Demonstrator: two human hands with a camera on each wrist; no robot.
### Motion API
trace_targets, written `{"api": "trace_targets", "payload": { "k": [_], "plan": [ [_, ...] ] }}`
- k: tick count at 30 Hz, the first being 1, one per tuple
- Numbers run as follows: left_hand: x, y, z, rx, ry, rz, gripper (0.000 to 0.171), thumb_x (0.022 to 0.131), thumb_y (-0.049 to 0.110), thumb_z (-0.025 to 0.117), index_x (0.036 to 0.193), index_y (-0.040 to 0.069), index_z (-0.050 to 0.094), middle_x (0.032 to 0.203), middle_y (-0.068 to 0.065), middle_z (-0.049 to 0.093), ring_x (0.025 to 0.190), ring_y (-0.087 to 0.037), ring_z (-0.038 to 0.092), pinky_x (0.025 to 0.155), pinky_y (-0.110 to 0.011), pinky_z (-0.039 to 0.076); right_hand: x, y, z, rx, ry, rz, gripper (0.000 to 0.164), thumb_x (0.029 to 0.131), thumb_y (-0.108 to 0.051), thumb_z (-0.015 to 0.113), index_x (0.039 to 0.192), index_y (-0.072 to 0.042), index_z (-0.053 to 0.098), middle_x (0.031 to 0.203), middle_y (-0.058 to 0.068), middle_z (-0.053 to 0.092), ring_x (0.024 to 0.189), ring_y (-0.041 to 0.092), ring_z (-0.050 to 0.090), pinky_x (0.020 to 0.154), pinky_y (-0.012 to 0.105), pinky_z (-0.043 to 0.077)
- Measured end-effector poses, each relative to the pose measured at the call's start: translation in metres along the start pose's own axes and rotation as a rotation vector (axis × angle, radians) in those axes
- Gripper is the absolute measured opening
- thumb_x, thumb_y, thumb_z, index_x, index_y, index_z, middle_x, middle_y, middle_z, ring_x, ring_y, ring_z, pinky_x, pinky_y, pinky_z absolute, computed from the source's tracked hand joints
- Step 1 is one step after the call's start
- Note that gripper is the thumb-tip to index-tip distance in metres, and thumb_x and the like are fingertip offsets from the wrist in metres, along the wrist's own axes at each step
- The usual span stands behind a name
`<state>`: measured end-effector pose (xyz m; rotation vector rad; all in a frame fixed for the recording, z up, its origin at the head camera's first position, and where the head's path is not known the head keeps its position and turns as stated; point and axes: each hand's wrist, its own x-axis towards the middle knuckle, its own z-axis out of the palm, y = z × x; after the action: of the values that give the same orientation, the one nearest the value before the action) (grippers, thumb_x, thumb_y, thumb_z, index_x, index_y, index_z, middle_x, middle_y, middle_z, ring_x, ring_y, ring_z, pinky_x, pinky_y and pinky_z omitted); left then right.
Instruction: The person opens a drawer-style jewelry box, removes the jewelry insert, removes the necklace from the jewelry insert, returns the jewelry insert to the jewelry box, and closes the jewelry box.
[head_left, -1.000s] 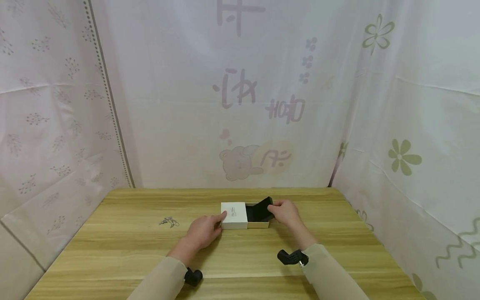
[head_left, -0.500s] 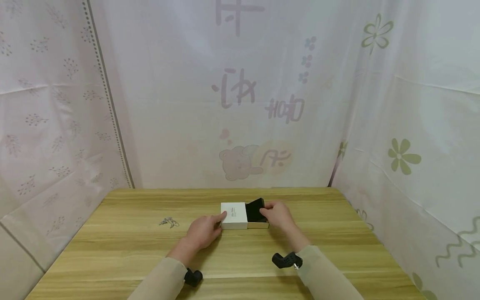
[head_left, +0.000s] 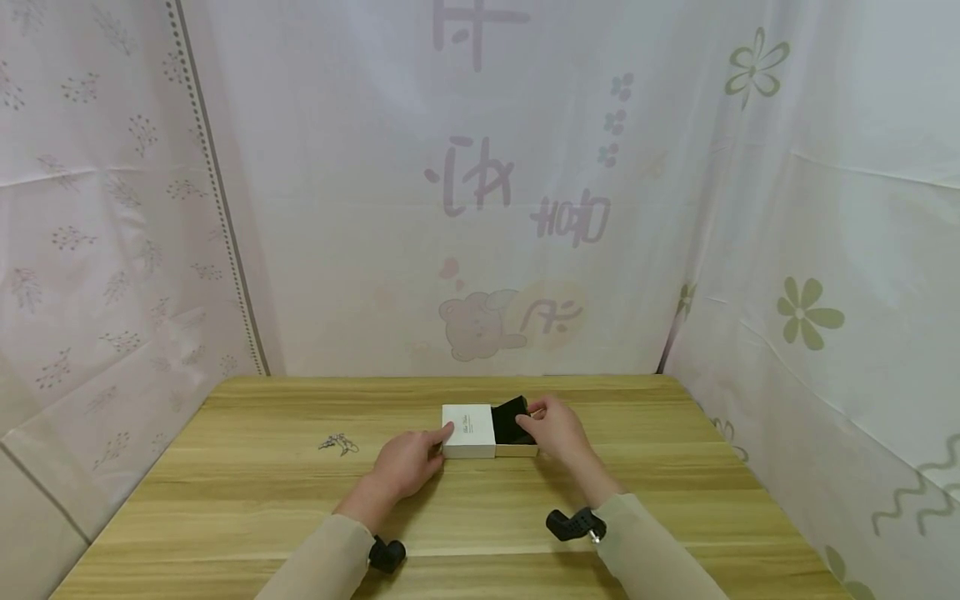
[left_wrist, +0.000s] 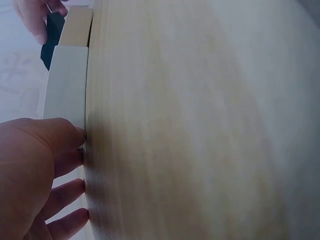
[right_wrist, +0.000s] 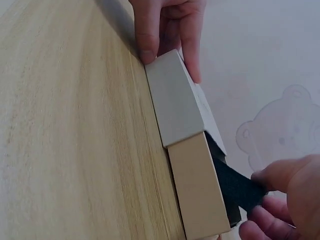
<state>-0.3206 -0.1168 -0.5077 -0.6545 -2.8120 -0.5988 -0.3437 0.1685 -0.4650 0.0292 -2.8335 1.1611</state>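
Note:
A small white sleeve box with printed lettering lies on the table, its beige drawer pulled partway out to the right. My left hand grips the left end of the sleeve, with thumb and fingers on its sides. In the drawer's exposed part, a black pad stands tilted, its right edge raised. My right hand pinches that raised edge between thumb and fingers, as the right wrist view shows. The drawer's bottom under the pad is hidden.
A small silvery chain-like piece of jewellery lies on the wooden table, left of the box. Patterned curtains hang behind and on both sides. Each wrist wears a black camera mount.
My right hand has shifted left with the black pad's raised edge, pushing it closer to the sleeve. In the last half second it has barely moved. The left hand stays put.

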Motion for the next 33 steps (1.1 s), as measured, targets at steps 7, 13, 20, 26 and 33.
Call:
{"api": "trace_targets", "payload": {
  "k": [7,13,20,26,33],
  "plan": [
    [0.001,0.000,0.000,0.001,-0.004,-0.012,0.056,0.100,0.011,0.078,0.154,0.015,0.066,0.134,-0.017,0.078,0.107,-0.036,0.079,0.083,-0.050,0.063,0.001,0.001,-0.002,-0.057,-0.014,-0.032,0.027,0.103,-0.018,0.071,0.123,-0.001,0.074,0.115,0.014,0.078,0.105,0.032,0.073,0.095,0.052,0.060],
    [0.001,0.000,0.000,-0.003,-0.003,-0.011,0.056,0.100,0.011,0.078,0.154,0.015,0.066,0.134,-0.018,0.078,0.108,-0.037,0.079,0.083,-0.051,0.062,0.002,0.003,-0.002,-0.103,-0.022,-0.052,0.029,0.101,-0.014,0.071,0.125,0.000,0.074,0.113,0.013,0.079,0.104,0.029,0.074,0.096,0.051,0.060],
    [0.001,0.000,0.001,-0.005,-0.004,-0.009,0.055,0.101,0.011,0.078,0.155,0.015,0.066,0.132,-0.018,0.079,0.105,-0.035,0.079,0.083,-0.050,0.062,0.001,0.006,0.000,-0.136,-0.030,-0.065,0.030,0.101,-0.011,0.071,0.129,-0.002,0.073,0.103,0.006,0.075,0.089,0.021,0.067,0.086,0.044,0.058],
    [0.000,0.001,0.000,-0.013,-0.007,-0.011,0.055,0.101,0.011,0.078,0.155,0.015,0.065,0.135,-0.018,0.078,0.107,-0.035,0.079,0.085,-0.051,0.063,0.002,0.010,0.005,-0.186,-0.059,-0.098,0.024,0.101,-0.012,0.075,0.121,-0.001,0.079,0.088,0.002,0.068,0.080,0.017,0.058,0.079,0.037,0.052],
    [0.000,0.001,-0.001,-0.008,-0.002,-0.008,0.055,0.101,0.012,0.078,0.155,0.016,0.065,0.136,-0.017,0.078,0.106,-0.035,0.079,0.086,-0.051,0.063,0.005,0.013,0.008,-0.191,-0.095,-0.048,0.026,0.103,-0.017,0.075,0.125,-0.006,0.080,0.110,0.009,0.078,0.085,0.019,0.063,0.083,0.043,0.056]
  ]
}}
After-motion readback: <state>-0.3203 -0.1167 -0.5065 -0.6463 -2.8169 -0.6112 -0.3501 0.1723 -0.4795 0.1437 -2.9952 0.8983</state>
